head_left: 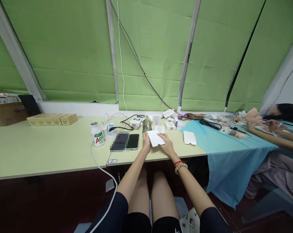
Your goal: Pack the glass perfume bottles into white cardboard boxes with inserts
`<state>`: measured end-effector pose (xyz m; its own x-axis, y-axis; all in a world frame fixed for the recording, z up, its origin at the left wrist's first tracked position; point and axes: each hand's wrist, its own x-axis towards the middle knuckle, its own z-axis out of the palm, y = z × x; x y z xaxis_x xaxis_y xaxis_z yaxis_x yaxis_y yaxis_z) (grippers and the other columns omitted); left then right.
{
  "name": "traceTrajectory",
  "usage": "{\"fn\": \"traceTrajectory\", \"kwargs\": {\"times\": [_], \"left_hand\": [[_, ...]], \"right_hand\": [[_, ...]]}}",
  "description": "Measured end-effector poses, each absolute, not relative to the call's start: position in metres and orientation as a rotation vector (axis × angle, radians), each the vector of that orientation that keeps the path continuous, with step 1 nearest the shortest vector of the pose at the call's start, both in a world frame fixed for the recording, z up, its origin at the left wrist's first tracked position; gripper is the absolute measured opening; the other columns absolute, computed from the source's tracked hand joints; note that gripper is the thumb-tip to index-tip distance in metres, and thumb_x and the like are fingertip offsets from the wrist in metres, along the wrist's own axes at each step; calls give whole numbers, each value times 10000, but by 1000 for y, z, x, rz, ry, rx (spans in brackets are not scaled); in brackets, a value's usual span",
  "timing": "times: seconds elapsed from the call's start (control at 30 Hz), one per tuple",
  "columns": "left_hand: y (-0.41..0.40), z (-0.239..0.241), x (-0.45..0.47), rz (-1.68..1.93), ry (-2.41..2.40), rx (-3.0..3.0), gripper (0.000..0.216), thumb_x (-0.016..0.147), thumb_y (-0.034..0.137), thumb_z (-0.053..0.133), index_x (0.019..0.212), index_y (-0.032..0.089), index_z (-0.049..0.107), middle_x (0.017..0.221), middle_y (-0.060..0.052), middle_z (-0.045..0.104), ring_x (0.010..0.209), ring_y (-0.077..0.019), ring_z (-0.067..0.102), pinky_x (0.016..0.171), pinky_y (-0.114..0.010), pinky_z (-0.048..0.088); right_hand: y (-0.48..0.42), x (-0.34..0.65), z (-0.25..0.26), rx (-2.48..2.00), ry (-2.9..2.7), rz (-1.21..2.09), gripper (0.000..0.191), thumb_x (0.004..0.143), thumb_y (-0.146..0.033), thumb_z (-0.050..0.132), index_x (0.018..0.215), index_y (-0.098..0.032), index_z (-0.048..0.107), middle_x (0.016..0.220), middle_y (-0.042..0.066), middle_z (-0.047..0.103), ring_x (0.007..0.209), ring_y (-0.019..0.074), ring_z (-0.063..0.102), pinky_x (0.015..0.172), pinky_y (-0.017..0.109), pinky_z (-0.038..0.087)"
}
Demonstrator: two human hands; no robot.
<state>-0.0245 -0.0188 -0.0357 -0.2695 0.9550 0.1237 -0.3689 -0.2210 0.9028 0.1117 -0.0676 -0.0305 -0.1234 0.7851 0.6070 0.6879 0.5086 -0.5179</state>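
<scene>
A flat white paper piece (155, 138), perhaps a card or sleeve, is held above the table's front edge. My left hand (146, 142) grips its left side with the fingers closed. At its right side, my right hand (168, 146) has fingers curled over the edge. To the right lies a similar white piece with a small notch (189, 138). Just beyond my hands stands a roll of patterned tape (146, 124), and close by are a white box (170, 125) and another small white box (156, 120). Whether the held piece is a single sheet or folded cannot be made out.
Left of my hands lie a phone (133, 141), a power strip with cables (108, 133) and a white bottle (97, 135). Several tan boxes (51, 119) line the far left. Blue cloth (231, 158) covers the right side, where another person's hands (252, 124) work.
</scene>
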Motion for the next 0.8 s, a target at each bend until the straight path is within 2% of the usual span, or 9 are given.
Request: {"fn": "traceTrajectory", "kwargs": {"times": [0.17, 0.33, 0.53, 0.7, 0.8], "left_hand": [[-25, -30, -26, 1664, 963, 911, 319, 874, 473, 441, 963, 168, 473, 847, -52, 559, 707, -157, 551, 556, -200, 411], [-34, -22, -27, 1607, 940, 920, 337, 782, 403, 576, 980, 178, 424, 772, -42, 541, 635, -171, 548, 503, -209, 387], [-29, -26, -25, 1599, 978, 876, 339, 703, 362, 592, 871, 184, 357, 690, 10, 447, 568, -140, 489, 493, -200, 365], [-30, -24, -26, 1612, 933, 924, 359, 631, 356, 581, 900, 184, 418, 706, 9, 465, 583, -141, 493, 500, -195, 366], [-30, -26, -29, 1618, 887, 945, 357, 573, 373, 575, 833, 159, 457, 666, -3, 469, 561, -145, 475, 474, -197, 354]], "right_hand": [[-65, 109, -34, -1242, -1860, 114, 533, 703, -139, 485, 1225, -215, 557, 1211, 70, 488, 935, 215, 572, 738, 296, 471], [-65, 107, -34, -1207, -1909, 92, 574, 659, -166, 541, 1230, -223, 534, 1213, 69, 479, 966, 222, 563, 751, 294, 476], [-66, 111, -32, -1157, -2015, 146, 595, 646, -213, 593, 1236, -205, 511, 1241, 85, 442, 972, 225, 549, 749, 307, 476], [-57, 109, -39, -1101, -1997, 182, 558, 681, -219, 579, 1233, -193, 502, 1192, 87, 467, 964, 215, 553, 798, 314, 466], [-52, 105, -43, -1075, -2001, 206, 560, 682, -225, 577, 1235, -196, 495, 1172, 85, 477, 941, 214, 567, 775, 317, 478]]}}
